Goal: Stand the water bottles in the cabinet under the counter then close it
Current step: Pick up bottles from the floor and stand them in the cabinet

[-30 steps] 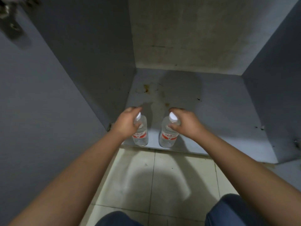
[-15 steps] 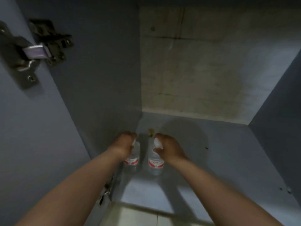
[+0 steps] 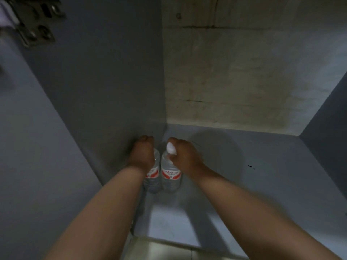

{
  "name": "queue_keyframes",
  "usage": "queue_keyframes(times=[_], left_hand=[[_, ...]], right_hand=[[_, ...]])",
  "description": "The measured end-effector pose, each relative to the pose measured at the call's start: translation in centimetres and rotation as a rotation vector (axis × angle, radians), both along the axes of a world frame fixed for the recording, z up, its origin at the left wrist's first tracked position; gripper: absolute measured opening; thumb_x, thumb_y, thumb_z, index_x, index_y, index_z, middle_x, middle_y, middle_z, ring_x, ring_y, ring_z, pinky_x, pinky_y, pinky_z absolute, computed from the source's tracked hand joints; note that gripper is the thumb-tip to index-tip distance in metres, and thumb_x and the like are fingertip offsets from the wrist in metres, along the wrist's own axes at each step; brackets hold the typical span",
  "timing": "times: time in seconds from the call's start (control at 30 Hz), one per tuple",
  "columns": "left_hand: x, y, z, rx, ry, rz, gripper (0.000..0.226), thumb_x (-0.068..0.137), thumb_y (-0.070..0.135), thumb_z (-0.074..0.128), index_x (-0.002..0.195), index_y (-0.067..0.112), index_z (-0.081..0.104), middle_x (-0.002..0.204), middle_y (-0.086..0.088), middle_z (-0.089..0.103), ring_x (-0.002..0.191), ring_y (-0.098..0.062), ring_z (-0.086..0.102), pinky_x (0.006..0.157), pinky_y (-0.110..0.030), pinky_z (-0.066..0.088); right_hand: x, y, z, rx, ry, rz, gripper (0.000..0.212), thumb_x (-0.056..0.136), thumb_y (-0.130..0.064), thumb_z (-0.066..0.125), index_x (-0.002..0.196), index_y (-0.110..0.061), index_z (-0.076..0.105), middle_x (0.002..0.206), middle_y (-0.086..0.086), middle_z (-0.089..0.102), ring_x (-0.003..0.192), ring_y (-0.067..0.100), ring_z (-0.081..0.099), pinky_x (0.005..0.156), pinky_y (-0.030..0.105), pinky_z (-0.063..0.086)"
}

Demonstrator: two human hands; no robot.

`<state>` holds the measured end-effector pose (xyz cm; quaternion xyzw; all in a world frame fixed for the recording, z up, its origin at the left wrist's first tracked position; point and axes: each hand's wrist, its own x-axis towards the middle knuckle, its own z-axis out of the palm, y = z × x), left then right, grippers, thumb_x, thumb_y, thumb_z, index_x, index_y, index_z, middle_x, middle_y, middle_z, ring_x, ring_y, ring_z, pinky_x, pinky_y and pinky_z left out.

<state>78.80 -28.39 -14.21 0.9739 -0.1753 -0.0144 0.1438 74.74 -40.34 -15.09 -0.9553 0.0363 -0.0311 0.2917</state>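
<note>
Two clear water bottles with red-and-white labels stand upright side by side on the grey cabinet floor (image 3: 262, 175), close to the back left corner. My left hand (image 3: 141, 154) is closed over the top of the left bottle (image 3: 153, 177) and hides its cap. My right hand (image 3: 185, 156) grips the neck of the right bottle (image 3: 170, 175), whose white cap shows at the thumb. Both forearms reach in from the front.
The open cabinet door (image 3: 28, 147) stands at the left with a metal hinge (image 3: 35, 23) at the top. The left side wall (image 3: 112, 81), stained back wall (image 3: 234, 72) and right side wall (image 3: 330, 119) enclose the space. Floor tile (image 3: 169, 250) shows below the front edge.
Both hands have carried the bottles from the front edge of the cabinet floor deeper in, toward the back left corner. The view has moved closer in.
</note>
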Motion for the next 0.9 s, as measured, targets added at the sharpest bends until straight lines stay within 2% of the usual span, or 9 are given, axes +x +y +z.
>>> queue_keyframes(times=[0.23, 0.33, 0.5, 0.57, 0.63, 0.73, 0.77, 0.83, 0.9], left_hand=[[0.0, 0.2, 0.2, 0.09, -0.002, -0.018, 0.049, 0.093, 0.0, 0.039, 0.141, 0.001, 0.028, 0.151, -0.013, 0.03, 0.142, -0.023, 0.027, 0.116, -0.023, 0.015], [-0.2, 0.2, 0.1, 0.189, 0.006, -0.024, 0.056, 0.096, 0.003, 0.035, 0.147, 0.002, 0.012, 0.158, -0.014, 0.012, 0.147, -0.026, 0.011, 0.121, -0.027, 0.006], [-2.5, 0.3, 1.1, 0.235, 0.057, 0.014, 0.066, 0.095, 0.01, 0.039, 0.148, -0.001, 0.001, 0.158, -0.018, 0.002, 0.148, -0.032, 0.0, 0.122, -0.032, 0.004], [-4.4, 0.5, 1.9, 0.138, 0.007, 0.013, 0.054, 0.096, 0.006, 0.033, 0.146, -0.002, 0.015, 0.156, -0.024, 0.01, 0.146, -0.036, 0.014, 0.12, -0.036, 0.021], [-6.9, 1.1, 2.8, 0.059, -0.072, 0.039, 0.046, 0.093, 0.004, 0.03, 0.137, -0.004, 0.038, 0.149, -0.03, 0.029, 0.133, -0.044, 0.04, 0.102, -0.041, 0.047], [-12.2, 2.3, 4.5, 0.074, 0.189, 0.091, 0.053, 0.093, 0.013, 0.014, 0.142, 0.007, 0.032, 0.153, -0.015, 0.027, 0.14, -0.03, 0.03, 0.113, -0.036, 0.033], [-13.9, 2.8, 5.3, 0.047, 0.19, 0.094, 0.058, 0.088, 0.016, 0.012, 0.137, 0.009, 0.041, 0.149, -0.013, 0.037, 0.14, -0.027, 0.034, 0.112, -0.033, 0.035], [-18.0, 4.8, 7.0, 0.098, 0.237, 0.098, 0.053, 0.073, 0.018, 0.028, 0.104, 0.017, 0.071, 0.115, -0.011, 0.071, 0.111, -0.024, 0.066, 0.088, -0.029, 0.055], [-23.4, 7.1, 8.9, 0.157, 0.262, 0.161, 0.042, 0.065, 0.019, 0.039, 0.082, 0.021, 0.078, 0.092, -0.002, 0.079, 0.087, -0.021, 0.075, 0.069, -0.03, 0.06]], right_hand=[[0.8, 0.6, 0.2, -0.002, 0.027, 0.011, 0.046, 0.089, -0.01, 0.057, 0.133, -0.006, 0.045, 0.132, 0.019, 0.054, 0.122, 0.032, 0.051, 0.104, 0.036, 0.04], [0.9, 0.5, -0.1, 0.006, 0.06, -0.019, 0.049, 0.091, -0.009, 0.054, 0.138, -0.01, 0.039, 0.135, 0.019, 0.052, 0.125, 0.031, 0.049, 0.105, 0.034, 0.037], [-0.2, 0.7, -0.5, -0.04, 0.112, 0.028, 0.068, 0.092, -0.008, 0.051, 0.148, -0.009, 0.013, 0.143, 0.023, 0.041, 0.132, 0.034, 0.04, 0.116, 0.04, 0.026], [-1.4, 0.7, 0.6, -0.037, 0.151, 0.042, 0.07, 0.092, -0.008, 0.051, 0.148, -0.01, 0.01, 0.148, 0.022, 0.033, 0.135, 0.033, 0.035, 0.116, 0.036, 0.025], [-3.5, 1.1, 2.4, 0.012, 0.186, 0.005, 0.066, 0.092, -0.012, 0.051, 0.148, -0.012, 0.016, 0.153, 0.016, 0.028, 0.138, 0.029, 0.034, 0.113, 0.032, 0.029], [-8.1, 2.0, 5.5, -0.015, 0.245, -0.009, 0.049, 0.09, -0.018, 0.042, 0.139, -0.013, 0.039, 0.143, 0.014, 0.046, 0.126, 0.029, 0.049, 0.101, 0.031, 0.041], [-10.0, 2.2, 6.8, -0.079, 0.286, 0.041, 0.05, 0.087, -0.018, 0.04, 0.136, -0.012, 0.042, 0.139, 0.015, 0.05, 0.124, 0.03, 0.051, 0.1, 0.031, 0.042], [-13.7, 2.9, 9.6, -0.203, 0.39, 0.115, 0.053, 0.083, -0.019, 0.037, 0.134, -0.006, 0.045, 0.138, 0.018, 0.05, 0.127, 0.031, 0.049, 0.105, 0.034, 0.039], [-17.7, 4.4, 12.0, -0.257, 0.43, 0.187, 0.059, 0.078, -0.024, 0.035, 0.13, -0.001, 0.049, 0.138, 0.022, 0.05, 0.129, 0.033, 0.046, 0.11, 0.038, 0.035]])
